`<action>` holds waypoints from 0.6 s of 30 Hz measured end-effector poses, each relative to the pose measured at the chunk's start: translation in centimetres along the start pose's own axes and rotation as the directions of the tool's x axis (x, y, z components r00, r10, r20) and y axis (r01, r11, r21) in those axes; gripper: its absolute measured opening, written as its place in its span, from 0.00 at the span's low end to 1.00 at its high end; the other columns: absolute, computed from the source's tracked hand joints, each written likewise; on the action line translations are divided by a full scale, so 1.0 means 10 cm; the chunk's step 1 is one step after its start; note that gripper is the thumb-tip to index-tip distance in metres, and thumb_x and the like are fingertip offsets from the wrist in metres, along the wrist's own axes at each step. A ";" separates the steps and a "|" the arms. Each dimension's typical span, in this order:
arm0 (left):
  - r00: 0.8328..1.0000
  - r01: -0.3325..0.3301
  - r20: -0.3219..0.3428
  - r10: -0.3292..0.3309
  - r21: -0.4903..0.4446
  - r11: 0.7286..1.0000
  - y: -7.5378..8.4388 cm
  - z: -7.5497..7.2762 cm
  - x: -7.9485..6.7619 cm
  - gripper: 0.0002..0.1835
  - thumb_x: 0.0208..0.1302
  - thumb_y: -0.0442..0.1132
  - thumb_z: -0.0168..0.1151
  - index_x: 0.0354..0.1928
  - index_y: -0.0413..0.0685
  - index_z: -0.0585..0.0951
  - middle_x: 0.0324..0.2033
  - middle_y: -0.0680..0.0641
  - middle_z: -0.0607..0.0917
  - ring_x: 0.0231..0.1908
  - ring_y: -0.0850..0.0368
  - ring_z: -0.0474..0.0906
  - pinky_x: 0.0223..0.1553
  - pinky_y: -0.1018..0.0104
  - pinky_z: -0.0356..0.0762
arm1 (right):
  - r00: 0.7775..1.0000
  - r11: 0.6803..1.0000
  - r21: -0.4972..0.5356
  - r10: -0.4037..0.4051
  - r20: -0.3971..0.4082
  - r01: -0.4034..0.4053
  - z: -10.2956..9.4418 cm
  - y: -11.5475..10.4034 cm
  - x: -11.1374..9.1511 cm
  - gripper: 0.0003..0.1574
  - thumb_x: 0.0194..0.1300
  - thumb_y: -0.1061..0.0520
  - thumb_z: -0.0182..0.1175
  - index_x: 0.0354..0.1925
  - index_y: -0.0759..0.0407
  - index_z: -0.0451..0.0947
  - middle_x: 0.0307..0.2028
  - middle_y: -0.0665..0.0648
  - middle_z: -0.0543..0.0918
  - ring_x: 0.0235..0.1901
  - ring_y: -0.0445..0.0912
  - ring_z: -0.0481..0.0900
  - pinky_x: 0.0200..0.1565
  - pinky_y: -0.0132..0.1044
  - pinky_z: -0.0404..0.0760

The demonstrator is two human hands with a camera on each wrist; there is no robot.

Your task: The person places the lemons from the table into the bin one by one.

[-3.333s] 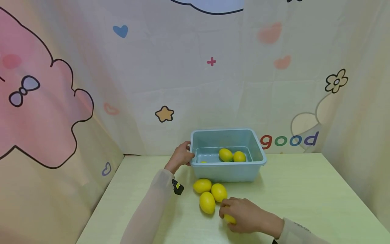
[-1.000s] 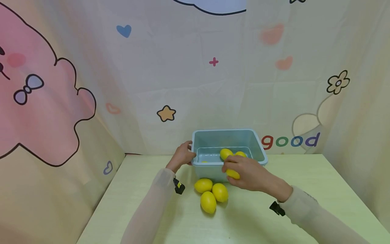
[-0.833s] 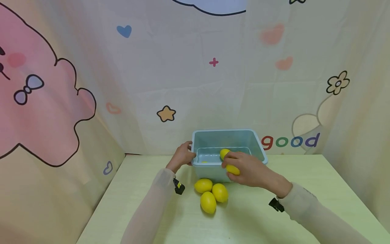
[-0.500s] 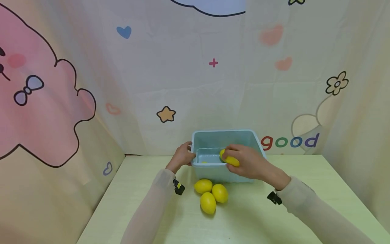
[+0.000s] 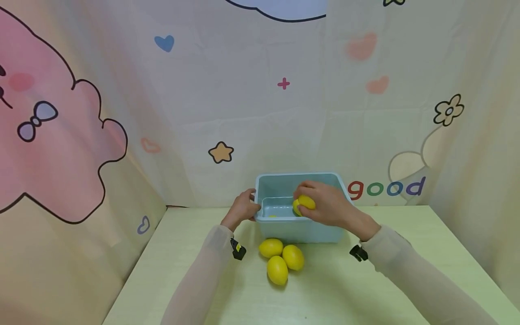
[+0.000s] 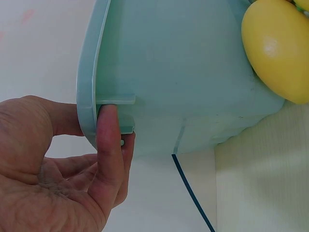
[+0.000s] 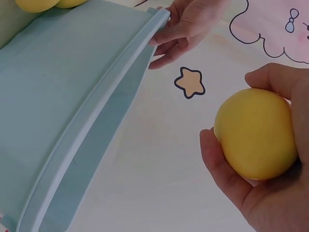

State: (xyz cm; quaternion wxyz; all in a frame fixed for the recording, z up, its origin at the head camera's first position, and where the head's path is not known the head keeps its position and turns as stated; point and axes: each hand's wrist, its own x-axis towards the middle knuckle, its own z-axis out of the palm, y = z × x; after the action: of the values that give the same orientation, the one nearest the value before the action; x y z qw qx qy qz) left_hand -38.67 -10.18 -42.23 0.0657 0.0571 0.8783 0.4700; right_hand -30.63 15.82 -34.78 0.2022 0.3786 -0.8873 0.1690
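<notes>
A light blue plastic bin stands at the back of the table. My left hand grips its left rim; in the left wrist view the fingers curl under the rim from outside. My right hand holds a lemon over the bin's opening, thumb and fingers wrapped round it. Behind that held fruit, a lemon inside the bin shows only partly in the head view. A sliver of another yellow lemon peeks over the front rim at the left.
On the table, just in front of the bin, three lemons lie close together: one at the left, one at the right and one nearer. A printed curtain hangs right behind the bin.
My right hand picked up a lemon from the table and carried it forward and up, from in front of the bin to over its opening. The left hand stays at the rim.
</notes>
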 end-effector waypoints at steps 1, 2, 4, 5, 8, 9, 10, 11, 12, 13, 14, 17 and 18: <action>1.000 0.000 -0.001 0.000 0.002 1.000 0.00 0.00 0.00 0.36 0.62 0.33 0.60 0.72 0.44 0.62 0.57 0.36 0.76 0.37 0.50 0.82 0.27 0.65 0.87 | 1.000 1.000 0.002 0.005 0.001 -0.005 0.00 0.01 0.01 0.10 0.60 0.56 0.66 0.42 0.51 0.82 0.41 0.50 0.82 0.36 0.44 0.79 0.36 0.35 0.83; 1.000 0.001 -0.003 -0.001 0.004 1.000 0.00 0.00 0.00 0.36 0.62 0.33 0.60 0.72 0.44 0.62 0.57 0.36 0.76 0.37 0.50 0.82 0.27 0.65 0.87 | 1.000 1.000 0.003 0.010 0.002 -0.010 -0.01 0.01 0.03 0.10 0.60 0.56 0.66 0.42 0.52 0.82 0.41 0.50 0.82 0.36 0.45 0.79 0.37 0.35 0.83; 1.000 0.002 -0.002 -0.002 0.005 1.000 0.01 0.00 0.00 0.36 0.62 0.33 0.60 0.72 0.44 0.62 0.57 0.35 0.76 0.37 0.50 0.82 0.27 0.65 0.86 | 1.000 1.000 0.008 0.023 0.011 -0.023 -0.01 0.02 0.05 0.10 0.60 0.56 0.65 0.42 0.53 0.82 0.41 0.51 0.82 0.36 0.45 0.79 0.38 0.37 0.83; 1.000 0.002 -0.002 -0.002 0.006 1.000 0.01 0.00 0.00 0.36 0.62 0.33 0.60 0.72 0.44 0.62 0.57 0.35 0.76 0.37 0.50 0.82 0.27 0.65 0.86 | 0.999 1.000 0.006 0.029 0.015 -0.029 -0.02 0.03 0.07 0.10 0.61 0.56 0.65 0.42 0.53 0.82 0.42 0.51 0.82 0.36 0.45 0.79 0.38 0.37 0.83; 1.000 0.001 -0.003 -0.001 0.008 1.000 0.01 0.00 0.00 0.36 0.62 0.33 0.60 0.73 0.44 0.62 0.57 0.35 0.76 0.37 0.49 0.82 0.27 0.65 0.87 | 0.999 0.999 0.006 0.044 0.032 -0.044 -0.04 0.04 0.11 0.11 0.61 0.55 0.64 0.43 0.54 0.82 0.43 0.52 0.81 0.36 0.46 0.79 0.39 0.37 0.84; 1.000 0.000 -0.002 0.000 0.008 1.000 0.01 0.00 0.00 0.36 0.62 0.33 0.60 0.73 0.43 0.62 0.57 0.35 0.76 0.37 0.49 0.82 0.27 0.65 0.87 | 0.998 0.999 0.004 0.046 0.035 -0.046 -0.04 0.04 0.13 0.11 0.61 0.56 0.64 0.43 0.54 0.82 0.43 0.52 0.81 0.36 0.46 0.79 0.39 0.37 0.84; 1.000 0.000 -0.002 0.000 0.007 1.000 0.01 0.00 0.00 0.36 0.62 0.33 0.60 0.73 0.43 0.61 0.57 0.35 0.76 0.37 0.49 0.82 0.27 0.65 0.87 | 0.998 0.999 0.007 0.048 0.037 -0.048 -0.05 0.04 0.14 0.11 0.61 0.56 0.64 0.44 0.54 0.82 0.43 0.53 0.81 0.36 0.47 0.79 0.39 0.37 0.84; 1.000 -0.002 -0.002 0.002 0.007 1.000 0.00 0.00 0.00 0.36 0.62 0.33 0.60 0.73 0.43 0.62 0.57 0.35 0.76 0.37 0.49 0.82 0.27 0.65 0.87 | 0.998 0.999 0.006 0.048 0.038 -0.048 -0.06 0.05 0.16 0.11 0.61 0.56 0.64 0.44 0.55 0.82 0.44 0.53 0.81 0.37 0.47 0.80 0.40 0.38 0.84; 1.000 -0.002 -0.001 0.002 0.005 1.000 0.00 0.00 0.00 0.36 0.62 0.33 0.60 0.73 0.43 0.61 0.58 0.35 0.76 0.37 0.49 0.82 0.27 0.65 0.87 | 0.998 0.999 0.007 0.050 0.039 -0.050 -0.07 0.05 0.18 0.12 0.61 0.55 0.64 0.44 0.55 0.82 0.44 0.54 0.81 0.37 0.47 0.80 0.40 0.38 0.85; 1.000 -0.002 0.001 0.002 0.002 1.000 0.00 0.00 0.00 0.36 0.62 0.33 0.60 0.73 0.43 0.61 0.58 0.35 0.76 0.38 0.49 0.82 0.28 0.65 0.87 | 0.998 0.999 0.003 0.052 0.039 -0.052 -0.08 0.05 0.20 0.12 0.61 0.55 0.64 0.44 0.55 0.82 0.45 0.54 0.81 0.38 0.48 0.80 0.40 0.39 0.85; 1.000 -0.004 0.004 0.004 0.001 1.000 0.00 0.00 0.00 0.36 0.62 0.33 0.60 0.73 0.43 0.61 0.58 0.34 0.75 0.38 0.49 0.82 0.28 0.65 0.87 | 0.998 0.999 -0.004 0.053 0.039 -0.053 -0.08 0.05 0.22 0.12 0.62 0.55 0.63 0.44 0.55 0.82 0.45 0.54 0.81 0.38 0.48 0.80 0.41 0.39 0.85; 1.000 -0.005 0.010 0.005 -0.003 1.000 0.00 -0.01 0.00 0.36 0.62 0.33 0.60 0.73 0.43 0.61 0.59 0.34 0.75 0.38 0.49 0.82 0.28 0.65 0.87 | 0.997 0.998 -0.015 0.066 0.044 -0.066 -0.09 0.06 0.27 0.12 0.62 0.54 0.63 0.45 0.54 0.82 0.46 0.54 0.82 0.39 0.48 0.80 0.40 0.40 0.86; 1.000 -0.005 0.011 0.005 -0.003 1.000 0.00 -0.01 0.00 0.36 0.62 0.33 0.60 0.73 0.43 0.61 0.59 0.34 0.75 0.38 0.49 0.82 0.28 0.65 0.87 | 0.996 0.997 -0.018 0.072 0.044 -0.071 -0.09 0.06 0.28 0.12 0.62 0.54 0.63 0.45 0.54 0.82 0.47 0.54 0.82 0.39 0.48 0.80 0.40 0.40 0.86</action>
State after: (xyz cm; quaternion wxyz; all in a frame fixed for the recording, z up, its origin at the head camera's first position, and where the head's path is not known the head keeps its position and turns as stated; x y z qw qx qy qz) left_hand -38.66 -10.28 -42.16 0.0695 0.0619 0.8772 0.4710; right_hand -32.65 14.92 -32.68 0.1791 0.3487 -0.9059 0.1603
